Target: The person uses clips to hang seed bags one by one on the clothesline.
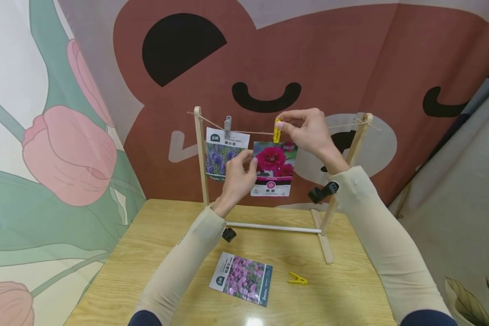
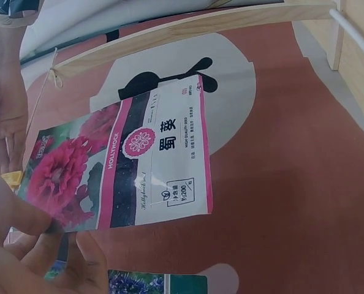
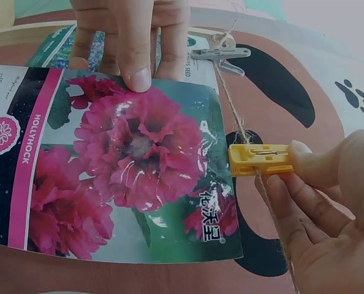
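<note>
My left hand [image 1: 239,175] pinches the left edge of a hollyhock seed packet [image 1: 273,170] with a magenta flower picture, thumb in front. The packet hangs upright just under the twine [image 1: 256,132]. My right hand [image 1: 311,133] pinches a yellow clothespin [image 3: 261,160] between thumb and fingers. In the right wrist view that clothespin sits across the twine, its tip right at the packet's top edge. To the left, a grey clothespin [image 1: 227,127] holds a purple-flowered seed packet [image 1: 218,158] on the line, partly hidden behind my left hand.
A wooden frame with two posts [image 1: 201,158] carries the twine, and a white rod [image 1: 273,227] joins its base. On the table [image 1: 155,253] lie a pink-flowered seed packet [image 1: 244,278] and another yellow clothespin [image 1: 298,279]. A printed curtain [image 1: 330,50] hangs close behind.
</note>
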